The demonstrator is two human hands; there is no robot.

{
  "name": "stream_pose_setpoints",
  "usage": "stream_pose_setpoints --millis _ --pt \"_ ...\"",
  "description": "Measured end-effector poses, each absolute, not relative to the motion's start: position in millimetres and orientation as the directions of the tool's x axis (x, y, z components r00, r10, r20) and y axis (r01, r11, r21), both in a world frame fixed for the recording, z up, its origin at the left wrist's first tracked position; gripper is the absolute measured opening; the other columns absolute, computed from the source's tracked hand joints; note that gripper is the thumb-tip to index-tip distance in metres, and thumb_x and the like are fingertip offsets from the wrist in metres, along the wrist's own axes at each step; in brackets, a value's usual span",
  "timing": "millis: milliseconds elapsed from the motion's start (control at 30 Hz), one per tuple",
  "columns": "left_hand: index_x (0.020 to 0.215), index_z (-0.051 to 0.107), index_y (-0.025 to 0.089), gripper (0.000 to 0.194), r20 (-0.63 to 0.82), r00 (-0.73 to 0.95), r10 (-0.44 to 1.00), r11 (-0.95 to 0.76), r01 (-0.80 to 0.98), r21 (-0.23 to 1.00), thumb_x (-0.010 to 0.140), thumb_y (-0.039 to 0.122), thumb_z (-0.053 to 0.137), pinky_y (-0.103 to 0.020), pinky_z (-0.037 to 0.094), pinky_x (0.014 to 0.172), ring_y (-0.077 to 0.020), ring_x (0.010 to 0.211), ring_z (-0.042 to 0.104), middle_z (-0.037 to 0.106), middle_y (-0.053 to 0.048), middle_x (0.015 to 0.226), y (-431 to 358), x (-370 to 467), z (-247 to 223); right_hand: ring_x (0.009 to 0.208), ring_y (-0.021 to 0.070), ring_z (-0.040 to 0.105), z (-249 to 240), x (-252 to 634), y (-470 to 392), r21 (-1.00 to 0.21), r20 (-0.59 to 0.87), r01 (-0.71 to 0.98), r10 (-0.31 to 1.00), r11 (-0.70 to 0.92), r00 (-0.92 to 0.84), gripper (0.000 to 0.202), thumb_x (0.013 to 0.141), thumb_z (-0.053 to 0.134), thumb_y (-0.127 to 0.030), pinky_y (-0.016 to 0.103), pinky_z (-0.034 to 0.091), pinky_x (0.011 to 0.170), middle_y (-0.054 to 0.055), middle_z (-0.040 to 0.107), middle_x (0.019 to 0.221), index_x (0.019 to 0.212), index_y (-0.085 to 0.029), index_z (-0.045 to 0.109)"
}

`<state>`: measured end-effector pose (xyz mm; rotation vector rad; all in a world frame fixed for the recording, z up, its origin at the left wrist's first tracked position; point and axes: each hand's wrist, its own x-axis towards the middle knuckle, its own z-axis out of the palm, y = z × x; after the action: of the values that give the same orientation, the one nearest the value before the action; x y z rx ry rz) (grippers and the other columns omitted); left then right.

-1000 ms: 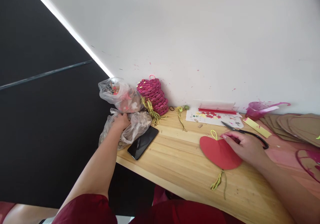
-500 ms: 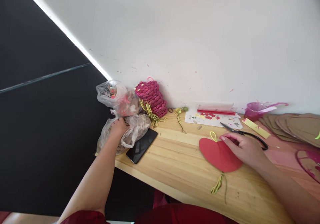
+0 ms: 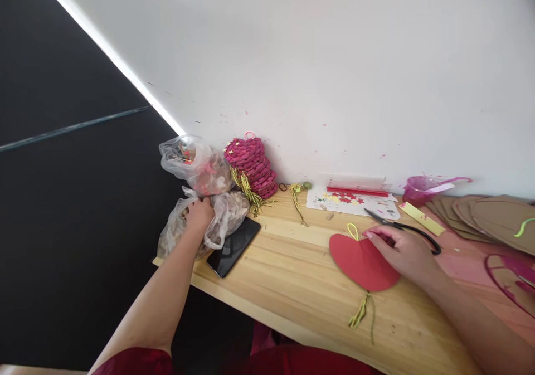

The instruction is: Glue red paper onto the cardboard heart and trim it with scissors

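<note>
We cannot see the fingertips of the left hand (image 3: 199, 214), which are sunk in the translucent plastic bag (image 3: 172, 234), nor can we identify the bag's contents. The right hand (image 3: 407, 248) covers the upper right lobe of the red heart-shaped card (image 3: 363, 261) and part of the black-handled metal scissors (image 3: 397, 225). We find the stacked brown cardboard shapes (image 3: 493, 218) and the magenta-stained round piece (image 3: 507, 277) cut off by the view's right edge, and the marks on the white paper sheet (image 3: 312, 198) too small to read.
</note>
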<state>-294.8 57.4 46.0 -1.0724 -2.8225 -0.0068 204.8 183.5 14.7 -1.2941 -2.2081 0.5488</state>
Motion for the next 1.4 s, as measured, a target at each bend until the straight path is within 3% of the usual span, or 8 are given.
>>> stream_pose_setpoints --millis 267,567,767,967,1133,1400 --pt "0.138 0.055 0.019 0.046 0.098 -0.727 0.679 0.733 0.679 -0.039 0.096 0.027 0.037 -0.052 0.048 0.092 -0.041 0.122 0.057 0.058 -0.025 0.135 57.5 -297.0 41.3 0.072 0.0253 0.07 14.1 205.9 182.9 -0.588 0.19 0.682 0.894 0.435 -0.406 0.037 0.087 0.051 -0.052 0.035 0.047 0.06 0.003 0.079 0.082 0.087 -0.026 0.077" --pt "0.139 0.055 0.023 0.046 0.114 -0.71 0.695 0.718 0.694 -0.051 0.097 0.024 0.037 -0.046 0.049 0.092 -0.0383 0.123 0.055 0.054 -0.021 0.141 59.7 -295.6 51.5 0.069 0.0258 0.068 13.3 205.4 183.3 -0.587 0.21 0.674 0.889 0.447 -0.406 0.038 0.087 0.051 -0.052 0.035 0.046 0.059 0.004 0.078 0.078 0.086 -0.025 0.077" --pt "0.139 0.055 0.023 0.051 0.124 -0.717 0.686 0.726 0.685 -0.061 0.098 0.018 0.025 -0.05 0.05 0.088 -0.0409 0.123 0.053 0.055 -0.022 0.136 51.2 -285.6 49.8 0.066 0.0249 0.067 14.3 206.2 182.2 -0.581 0.193 0.69 0.897 0.432 -0.398 0.038 0.087 0.051 -0.053 0.035 0.045 0.058 0.003 0.076 0.075 0.086 -0.025 0.077" --pt "0.139 0.056 0.025 0.05 0.14 -0.69 0.71 0.701 0.711 -0.054 0.097 0.018 0.03 -0.045 0.05 0.089 -0.0365 0.118 0.057 0.057 -0.02 0.135 51.6 -286.1 49.0 0.064 0.0239 0.067 15.9 204.6 181.3 -0.568 0.212 0.691 0.89 0.448 -0.403 0.038 0.087 0.051 -0.052 0.034 0.044 0.056 0.003 0.076 0.073 0.086 -0.025 0.077" --pt "0.134 0.063 0.026 0.044 0.171 -0.654 0.737 0.664 0.748 -0.004 0.094 0.022 0.043 -0.04 0.05 0.089 -0.0322 0.109 0.064 0.061 -0.017 0.131 50.2 -299.1 51.9 0.058 0.0228 0.064 14.7 204.8 181.4 -0.551 0.214 0.701 0.888 0.453 -0.406 0.039 0.087 0.051 -0.052 0.033 0.042 0.053 0.003 0.072 0.063 0.087 -0.024 0.078" --pt "0.124 0.071 0.023 0.044 0.298 -0.634 0.713 0.616 0.77 0.164 0.081 0.025 0.06 -0.033 0.049 0.093 -0.0292 0.106 0.066 0.067 -0.013 0.126 47.3 -325.6 49.3 0.06 0.0222 0.064 10.3 205.6 184.3 -0.559 0.249 0.682 0.88 0.472 -0.405 0.037 0.086 0.053 -0.052 0.033 0.042 0.054 0.004 0.075 0.072 0.086 -0.024 0.078"
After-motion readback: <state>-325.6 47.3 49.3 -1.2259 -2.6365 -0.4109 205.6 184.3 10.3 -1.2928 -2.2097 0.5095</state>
